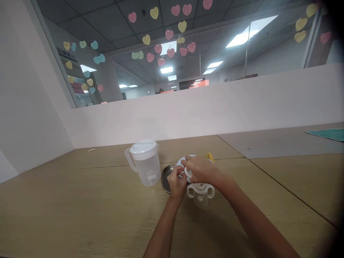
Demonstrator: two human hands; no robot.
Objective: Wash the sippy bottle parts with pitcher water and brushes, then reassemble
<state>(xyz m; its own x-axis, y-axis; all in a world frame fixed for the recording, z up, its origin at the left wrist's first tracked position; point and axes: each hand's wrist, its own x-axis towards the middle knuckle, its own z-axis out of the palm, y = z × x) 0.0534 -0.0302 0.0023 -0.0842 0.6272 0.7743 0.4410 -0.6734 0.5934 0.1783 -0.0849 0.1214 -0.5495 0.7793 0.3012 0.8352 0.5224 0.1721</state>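
Close together over the table, my left hand [177, 182] and my right hand [202, 169] both grip a small white ring-shaped piece [188, 172]. The fingers of my left hand are pinched at its left edge; my right hand wraps over it from the right. Just below them a clear cup with two white handles [201, 199] stands upright on the table. Behind my hands lies a white plate [184, 161], largely covered by them. A round metal dish [166, 180] sits beside my left hand, partly hidden by it.
A clear pitcher with a white lid [147, 166] stands left of the dish. Something yellow [210, 157] lies behind my right hand. On the wooden table [80, 208] are a small flat piece [91, 150] at far left and a green cloth [329, 134] at far right. A white wall [174, 114] rises behind.
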